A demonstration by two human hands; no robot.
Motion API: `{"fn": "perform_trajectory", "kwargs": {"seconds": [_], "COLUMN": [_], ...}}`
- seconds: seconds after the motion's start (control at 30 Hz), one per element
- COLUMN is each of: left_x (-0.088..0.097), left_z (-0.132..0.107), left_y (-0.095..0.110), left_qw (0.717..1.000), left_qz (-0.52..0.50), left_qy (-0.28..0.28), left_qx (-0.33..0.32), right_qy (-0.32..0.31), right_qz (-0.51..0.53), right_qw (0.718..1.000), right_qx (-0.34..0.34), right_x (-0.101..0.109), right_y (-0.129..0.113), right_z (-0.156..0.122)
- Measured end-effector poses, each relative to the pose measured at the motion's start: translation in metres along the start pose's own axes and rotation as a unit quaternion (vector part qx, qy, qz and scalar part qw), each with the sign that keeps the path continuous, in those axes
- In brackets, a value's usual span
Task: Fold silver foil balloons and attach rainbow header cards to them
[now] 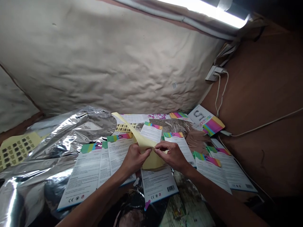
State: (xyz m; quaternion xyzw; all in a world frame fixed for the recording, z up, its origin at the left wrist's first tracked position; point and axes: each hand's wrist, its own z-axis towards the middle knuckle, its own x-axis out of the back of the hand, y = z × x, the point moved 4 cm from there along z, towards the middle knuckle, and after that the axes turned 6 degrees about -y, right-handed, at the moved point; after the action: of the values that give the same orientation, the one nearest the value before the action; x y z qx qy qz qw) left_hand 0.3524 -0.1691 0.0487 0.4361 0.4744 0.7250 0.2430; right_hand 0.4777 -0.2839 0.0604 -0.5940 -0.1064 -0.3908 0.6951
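Between my hands is a pale yellow sticker sheet (151, 161), bent so that one long corner curls up toward the wall. My left hand (134, 156) grips it between thumb and curled fingers. Thumb and fingertips of my right hand (174, 154) pinch at the same fold, close beside my left thumb. Whether a small sticker sits between the right fingertips is too small to see. Under the sheet lies a white printed card package (158, 184) with a barcode. Another white package (153, 132) with a rainbow top is just behind the sheet.
More rainbow-topped packages lie left (81, 176) and right (210, 170). Silvery film (54, 157) covers the left side, with a yellow sheet of dark stickers (17, 149) on it. A package (205, 119) leans in the back right corner below a socket (215, 73) with white cables.
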Motion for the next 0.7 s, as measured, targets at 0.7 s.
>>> {"fn": "perform_trajectory", "kwargs": {"seconds": [0.7], "left_x": [-0.007], "left_z": [0.000], "left_y": [-0.014], "left_qw": [0.997], "left_qz": [-0.015], "left_qy": [-0.050], "left_qx": [0.053], "right_qy": [0.090], "right_qz": [-0.211], "right_qw": [0.965], "right_qx": [-0.129], "right_x": [0.083], "right_y": [0.112], "right_z": [-0.001]}}
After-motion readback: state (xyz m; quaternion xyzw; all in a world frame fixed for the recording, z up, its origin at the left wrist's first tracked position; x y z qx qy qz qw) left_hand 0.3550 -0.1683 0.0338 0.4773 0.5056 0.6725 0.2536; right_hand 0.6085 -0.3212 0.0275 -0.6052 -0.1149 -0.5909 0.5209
